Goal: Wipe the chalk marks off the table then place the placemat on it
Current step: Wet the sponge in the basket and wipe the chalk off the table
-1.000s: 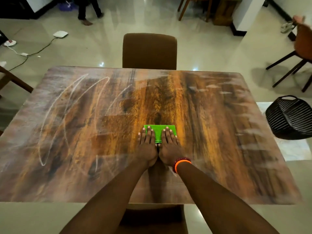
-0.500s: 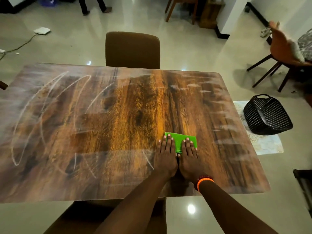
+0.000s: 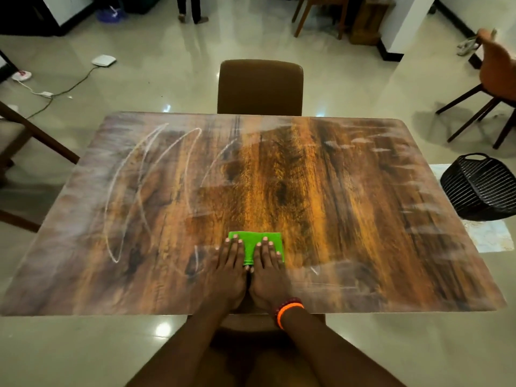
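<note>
A folded green cloth (image 3: 251,243) lies flat on the wooden table (image 3: 349,219), near its front edge and about midway across. My left hand (image 3: 230,270) and my right hand (image 3: 269,272) press on it side by side with straight fingers, thumbs touching. An orange band circles my right wrist. White chalk marks (image 3: 139,185) loop across the left half of the table, and fainter smears (image 3: 413,208) streak the right side. No placemat is in view.
A brown chair (image 3: 259,88) stands at the table's far side. A black basket (image 3: 483,188) sits on the floor to the right, near an orange chair (image 3: 494,71). Another chair (image 3: 22,152) is at the left. Cables lie on the floor far left.
Both hands and the cloth slid right across the table, then back left toward the middle. They now sit closer to the chalk marks on the left.
</note>
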